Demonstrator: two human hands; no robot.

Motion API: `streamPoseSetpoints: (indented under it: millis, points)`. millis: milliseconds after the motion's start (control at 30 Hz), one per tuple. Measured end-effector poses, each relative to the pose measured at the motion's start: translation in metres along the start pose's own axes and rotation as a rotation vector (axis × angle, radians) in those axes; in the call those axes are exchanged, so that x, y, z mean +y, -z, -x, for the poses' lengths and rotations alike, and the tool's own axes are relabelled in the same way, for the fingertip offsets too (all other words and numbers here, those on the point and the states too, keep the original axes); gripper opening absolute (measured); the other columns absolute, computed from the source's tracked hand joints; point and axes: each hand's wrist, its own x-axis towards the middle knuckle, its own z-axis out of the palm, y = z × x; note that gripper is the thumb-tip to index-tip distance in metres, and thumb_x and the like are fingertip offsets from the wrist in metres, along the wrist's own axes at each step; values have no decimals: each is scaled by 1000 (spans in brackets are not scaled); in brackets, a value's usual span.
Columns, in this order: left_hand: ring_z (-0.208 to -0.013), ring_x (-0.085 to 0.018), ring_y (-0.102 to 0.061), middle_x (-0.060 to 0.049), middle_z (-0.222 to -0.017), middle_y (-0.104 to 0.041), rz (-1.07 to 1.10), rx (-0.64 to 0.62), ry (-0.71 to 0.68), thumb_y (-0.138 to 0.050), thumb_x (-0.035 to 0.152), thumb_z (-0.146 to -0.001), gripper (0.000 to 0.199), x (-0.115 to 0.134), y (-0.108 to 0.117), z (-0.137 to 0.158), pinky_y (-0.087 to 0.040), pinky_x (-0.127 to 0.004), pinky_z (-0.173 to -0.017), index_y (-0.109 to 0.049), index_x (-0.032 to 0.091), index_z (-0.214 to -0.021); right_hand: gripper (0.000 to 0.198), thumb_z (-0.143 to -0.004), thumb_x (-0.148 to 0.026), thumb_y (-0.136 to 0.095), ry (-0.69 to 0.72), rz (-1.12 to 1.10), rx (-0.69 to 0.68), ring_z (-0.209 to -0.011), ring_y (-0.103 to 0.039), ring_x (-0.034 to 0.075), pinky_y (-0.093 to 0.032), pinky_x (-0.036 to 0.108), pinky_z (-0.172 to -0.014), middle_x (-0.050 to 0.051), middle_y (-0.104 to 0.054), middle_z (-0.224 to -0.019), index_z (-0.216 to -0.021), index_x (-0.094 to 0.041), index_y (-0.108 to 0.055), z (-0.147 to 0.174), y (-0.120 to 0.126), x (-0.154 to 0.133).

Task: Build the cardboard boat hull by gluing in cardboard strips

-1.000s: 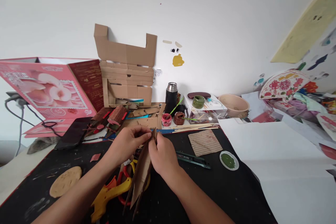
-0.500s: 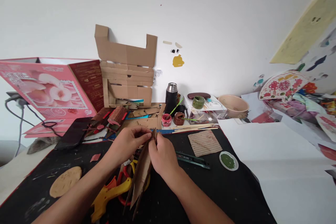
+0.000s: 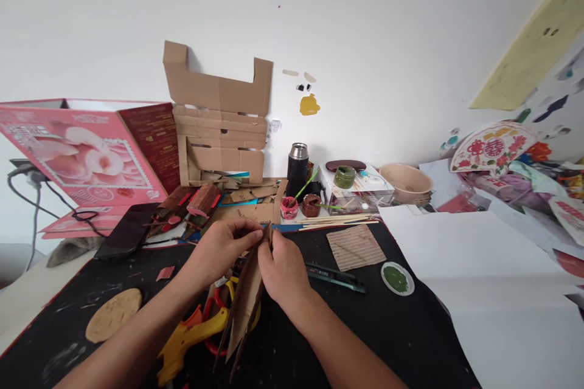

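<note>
Both hands meet at the top of a long folded piece of brown cardboard (image 3: 246,310), whose strips hang down and fan apart toward me. My left hand (image 3: 230,243) pinches its upper tip between thumb and fingers. Close beside it, my right hand (image 3: 283,264) grips the same end from the right, fingers curled. Under the cardboard lie a yellow glue gun (image 3: 191,337) and scissors with red and yellow handles (image 3: 214,307), partly covered. A dark green utility knife (image 3: 335,278) rests just right of my right hand.
A round cardboard disc (image 3: 114,315) lies at left, near a black phone (image 3: 128,231). Corrugated cardboard (image 3: 356,247) and a lid of green paint (image 3: 396,278) sit at right. Behind stand open paint jars (image 3: 311,205), a black thermos (image 3: 298,170) and a pink box (image 3: 91,152).
</note>
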Motion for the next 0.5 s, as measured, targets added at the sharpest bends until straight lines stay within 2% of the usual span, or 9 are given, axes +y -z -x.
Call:
streamPoseSetpoints:
  millis: [500]
  points:
    - [-93,-30,-74,-7,-96,-84,-2,-17,6,-72,54,-81,37,-1,0,-1,-53,-38,-87,-84,22,-92,22,-108,-20,-51,-7,-14,3,-103,-76,31,-47,34,-82,18,-80,-108,-109,-13,-72,-1,0,1]
